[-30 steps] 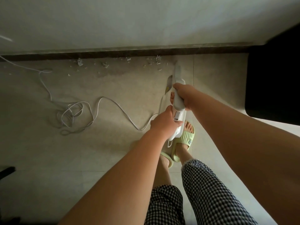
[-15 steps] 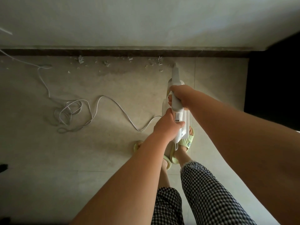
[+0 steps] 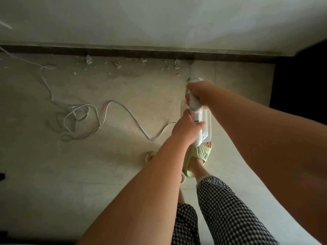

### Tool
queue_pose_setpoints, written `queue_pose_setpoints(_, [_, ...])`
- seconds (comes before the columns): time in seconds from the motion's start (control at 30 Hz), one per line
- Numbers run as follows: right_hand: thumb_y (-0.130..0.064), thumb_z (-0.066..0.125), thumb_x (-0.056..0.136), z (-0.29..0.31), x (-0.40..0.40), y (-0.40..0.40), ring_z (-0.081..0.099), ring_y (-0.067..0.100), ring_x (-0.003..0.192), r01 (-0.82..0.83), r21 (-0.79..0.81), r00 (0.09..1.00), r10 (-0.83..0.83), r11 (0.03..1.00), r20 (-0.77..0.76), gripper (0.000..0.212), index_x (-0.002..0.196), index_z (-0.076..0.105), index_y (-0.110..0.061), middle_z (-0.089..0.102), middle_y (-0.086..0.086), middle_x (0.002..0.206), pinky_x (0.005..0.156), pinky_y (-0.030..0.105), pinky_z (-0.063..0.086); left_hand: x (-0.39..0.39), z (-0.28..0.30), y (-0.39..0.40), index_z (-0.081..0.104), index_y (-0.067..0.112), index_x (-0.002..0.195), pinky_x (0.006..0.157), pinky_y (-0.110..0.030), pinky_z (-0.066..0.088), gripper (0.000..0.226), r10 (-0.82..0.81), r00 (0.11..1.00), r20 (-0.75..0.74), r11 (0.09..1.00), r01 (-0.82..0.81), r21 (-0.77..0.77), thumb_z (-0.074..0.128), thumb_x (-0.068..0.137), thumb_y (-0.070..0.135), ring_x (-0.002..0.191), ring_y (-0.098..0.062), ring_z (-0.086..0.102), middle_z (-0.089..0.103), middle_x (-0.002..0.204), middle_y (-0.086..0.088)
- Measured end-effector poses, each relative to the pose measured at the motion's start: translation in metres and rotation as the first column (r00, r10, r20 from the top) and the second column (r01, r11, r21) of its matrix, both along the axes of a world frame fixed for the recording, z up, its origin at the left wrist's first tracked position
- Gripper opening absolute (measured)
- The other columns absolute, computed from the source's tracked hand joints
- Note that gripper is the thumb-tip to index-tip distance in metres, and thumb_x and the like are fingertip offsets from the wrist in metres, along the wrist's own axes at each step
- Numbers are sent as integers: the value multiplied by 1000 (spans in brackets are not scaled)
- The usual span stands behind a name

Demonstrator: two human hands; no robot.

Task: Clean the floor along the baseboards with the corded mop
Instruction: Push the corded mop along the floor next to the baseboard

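Observation:
I hold a white corded mop (image 3: 203, 126) in both hands, its long body pointing away from me at the wall. My right hand (image 3: 199, 92) grips the upper handle. My left hand (image 3: 185, 129) grips the body just below it. The narrow front end (image 3: 194, 69) reaches the dark baseboard (image 3: 123, 53). White bits of debris (image 3: 116, 65) lie scattered on the beige tile floor (image 3: 88, 165) along the baseboard, to the left of the mop's tip.
The white power cord (image 3: 77, 117) loops and tangles on the floor at left and runs to the mop. A dark piece of furniture (image 3: 300, 82) stands at right against the wall. My feet in green slippers (image 3: 200, 156) are under the mop.
The mop has been pushed forward, so its tip now meets the baseboard. Both hands kept their grip and moved with it.

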State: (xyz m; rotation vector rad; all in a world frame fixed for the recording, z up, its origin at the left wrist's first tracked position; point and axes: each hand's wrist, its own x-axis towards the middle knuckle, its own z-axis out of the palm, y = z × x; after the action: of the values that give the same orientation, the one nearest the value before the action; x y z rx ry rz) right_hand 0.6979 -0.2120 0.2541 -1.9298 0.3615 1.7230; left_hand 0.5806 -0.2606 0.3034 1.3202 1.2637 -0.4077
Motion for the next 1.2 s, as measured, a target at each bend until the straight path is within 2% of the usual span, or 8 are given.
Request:
queue_pose_setpoints(0.07, [-12,48,96,0,-7,-3,47,15,54,38,-18,999,-38,999,-24,8,91,44,-7,46,7,68,36,25,49,-6,2,-2,43,13,131,92,-47,52,45,3,1000,-8,1000,-3,-8,61,92,28,112,-32,59,60,125,-9])
queue_pose_setpoints(0.3, [-14,51,96,2,-39,-19,48,15,52,57,-25,998,-58,998,-33,11,103,45,-8,48,6,68,41,22,45,-35,12,-15,42,12,133,98,-40,47,47,-30,998,-50,999,29,-30,60,93,30,115,-28,58,59,128,-8])
queue_pose_setpoints(0.4, [-14,52,96,6,-36,-13,48,15,56,94,-51,994,-97,994,-58,11,90,47,-6,48,5,69,50,28,45,-34,12,-9,40,12,134,96,-39,47,47,-45,998,-48,999,44,-24,58,95,30,114,-28,58,58,128,-8])
queue_pose_setpoints(0.47, [-14,51,96,8,-31,-5,47,15,58,133,-71,988,-139,989,-73,16,82,47,-7,47,4,69,58,28,43,-29,10,-3,40,12,134,97,-40,46,47,-52,998,-44,999,51,-12,58,95,30,115,-29,57,58,127,-8])
queue_pose_setpoints(0.57, [-15,50,97,6,-22,6,48,15,56,88,-25,996,-89,996,-23,11,91,48,-6,49,6,69,46,22,50,-20,6,7,41,12,133,99,-42,46,46,-38,999,-36,999,39,11,58,94,29,116,-30,57,59,128,-9])
queue_pose_setpoints(0.63, [-16,52,96,3,-18,10,50,15,55,51,-11,999,-51,999,-8,11,94,48,-7,50,7,70,40,25,51,-15,4,11,42,12,132,99,-42,46,45,-29,999,-33,999,29,17,58,94,29,115,-30,58,59,128,-9])
queue_pose_setpoints(0.97, [-13,53,93,3,-36,-6,49,15,53,71,-38,996,-73,997,-57,12,102,49,-6,50,6,66,39,20,48,-35,4,-1,41,14,130,99,-43,45,43,-91,993,-69,996,92,14,58,94,31,115,-29,57,59,127,-7])
queue_pose_setpoints(1.2, [-13,51,93,8,-27,9,48,14,52,39,-23,999,-40,999,-34,7,91,50,-6,50,5,64,41,19,47,-25,3,11,42,13,130,98,-43,46,42,-70,997,-38,996,71,48,58,95,30,115,-29,57,59,128,-7])
